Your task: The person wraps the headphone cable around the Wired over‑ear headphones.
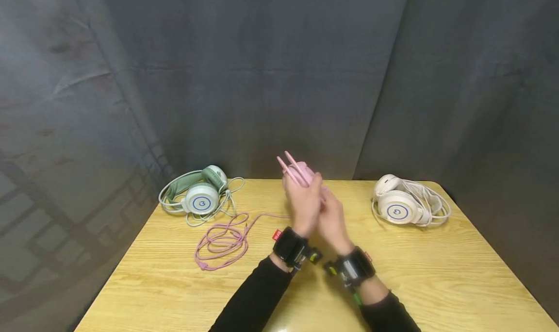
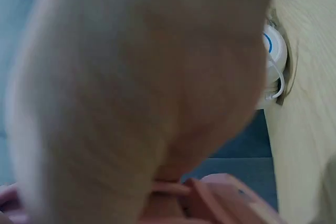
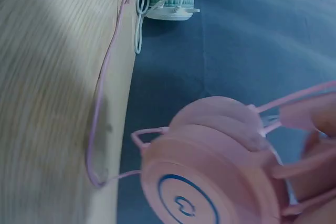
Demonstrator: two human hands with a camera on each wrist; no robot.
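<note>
Both hands hold a pair of pink headphones (image 1: pixel 301 169) up over the far middle of the table. My left hand (image 1: pixel 303 203) grips them, its fingers mostly turned from the head camera. Close against it, my right hand (image 1: pixel 333 221) also grips the headphones. The right wrist view shows a round pink ear cup (image 3: pixel 184 192) with a blue ring on its face; fingers (image 3: pixel 320 116) are at the thin headband wires on the right edge. In the left wrist view my left hand (image 2: pixel 136 87) hides most of the pink parts.
The pink cord (image 1: pixel 222 242) lies in loose coils on the wooden table (image 1: pixel 174 293) and runs up to the headphones. Green-and-white headphones (image 1: pixel 201 201) lie at the back left, white headphones (image 1: pixel 399 206) at the back right. A grey curtain (image 1: pixel 262 79) hangs behind.
</note>
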